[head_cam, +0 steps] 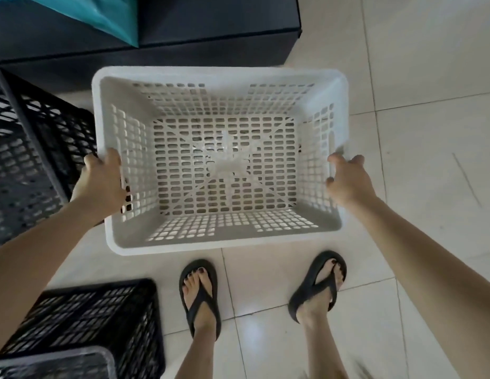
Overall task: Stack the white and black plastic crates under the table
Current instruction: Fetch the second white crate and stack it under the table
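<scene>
- Carrying step in hand: the white crate (224, 165) is held level in front of the person over the tiled floor (429, 132), apparently lifted clear of it and not yet stacked.
- Left hand (101, 181): curled round the crate's left rim, gripping it.
- Right hand (350, 184): curled over the right rim, gripping; slightly blurred.
- White crate, appearance: rectangular, open-topped, empty; lattice walls and base, rounded corners, broad smooth rim, star-shaped ribbing at the base centre. Probably light and somewhat flexible.
- Black crates: one (33, 160) just left of the white crate; another (101, 318) at lower left, near the person's left foot.
- Next move, as judged: bring the white crate square over a black one and lower both sides evenly so it seats without tilting.
- Dark furniture (211, 36) beyond: whether it is the table cannot be told.
</scene>
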The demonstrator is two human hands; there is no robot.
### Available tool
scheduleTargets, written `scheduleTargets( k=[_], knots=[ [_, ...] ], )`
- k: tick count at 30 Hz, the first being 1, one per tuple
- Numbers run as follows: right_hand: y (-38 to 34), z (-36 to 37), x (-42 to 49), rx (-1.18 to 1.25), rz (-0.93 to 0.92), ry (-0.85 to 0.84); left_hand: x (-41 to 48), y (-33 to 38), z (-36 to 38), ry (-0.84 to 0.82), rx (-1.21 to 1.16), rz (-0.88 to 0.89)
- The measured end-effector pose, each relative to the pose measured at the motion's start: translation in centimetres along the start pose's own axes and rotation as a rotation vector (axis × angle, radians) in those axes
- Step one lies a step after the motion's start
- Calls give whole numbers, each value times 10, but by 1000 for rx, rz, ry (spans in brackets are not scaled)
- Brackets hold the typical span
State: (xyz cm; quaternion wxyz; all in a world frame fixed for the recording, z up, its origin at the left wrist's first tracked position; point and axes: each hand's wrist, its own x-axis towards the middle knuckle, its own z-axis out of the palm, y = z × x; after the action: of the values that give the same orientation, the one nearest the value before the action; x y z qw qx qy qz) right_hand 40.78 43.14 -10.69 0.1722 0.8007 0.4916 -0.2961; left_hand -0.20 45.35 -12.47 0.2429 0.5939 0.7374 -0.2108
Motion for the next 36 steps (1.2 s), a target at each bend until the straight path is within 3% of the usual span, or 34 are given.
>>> scheduleTargets(
  k=[10,16,26,36],
  knots=[
    [45,-49,-26,-84,-20,-35,-48,41,-57,-46,-85,11],
    [105,-111,-53,-48,-25,-36,-97,95,-108,-126,56,-40],
    [212,-268,-97,-31,0,10,-190,215,-229,-179,90,-26],
    [299,-446,-78,-82,73,92,-234,364,-336,-242,-141,-65]
  ],
)
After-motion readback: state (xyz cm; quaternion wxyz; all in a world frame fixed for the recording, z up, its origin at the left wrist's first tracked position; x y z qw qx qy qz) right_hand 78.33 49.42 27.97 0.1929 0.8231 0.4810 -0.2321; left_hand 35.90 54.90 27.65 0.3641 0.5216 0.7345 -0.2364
